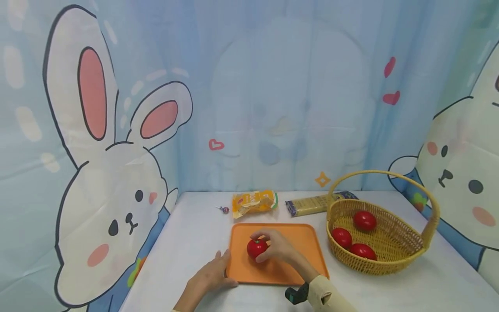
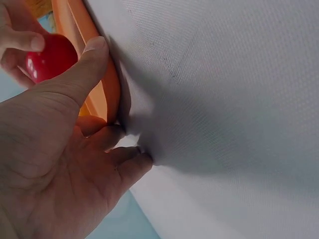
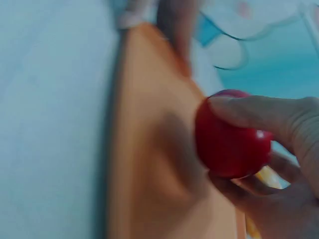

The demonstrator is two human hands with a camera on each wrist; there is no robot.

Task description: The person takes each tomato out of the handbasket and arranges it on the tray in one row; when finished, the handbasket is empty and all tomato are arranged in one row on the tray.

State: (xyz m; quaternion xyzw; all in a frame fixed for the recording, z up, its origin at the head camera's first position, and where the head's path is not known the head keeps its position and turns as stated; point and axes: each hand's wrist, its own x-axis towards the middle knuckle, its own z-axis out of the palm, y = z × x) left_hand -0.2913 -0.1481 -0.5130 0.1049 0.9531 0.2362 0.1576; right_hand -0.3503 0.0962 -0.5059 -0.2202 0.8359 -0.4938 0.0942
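While right hand (image 1: 277, 248) grips tomato (image 1: 256, 248) | left hand (image 1: 212, 274) steadies tray (image 1: 273, 271)

Head view: from above my hands, facing forward and down across the table (image 1: 390, 290) toward the curtain. Left wrist view: very close along my left grip (image 2: 75, 149) at the orange tray (image 2: 107, 94) edge. Right wrist view: close, blurred, over the tray. All three share the tray and red tomato (image 1: 256, 248).
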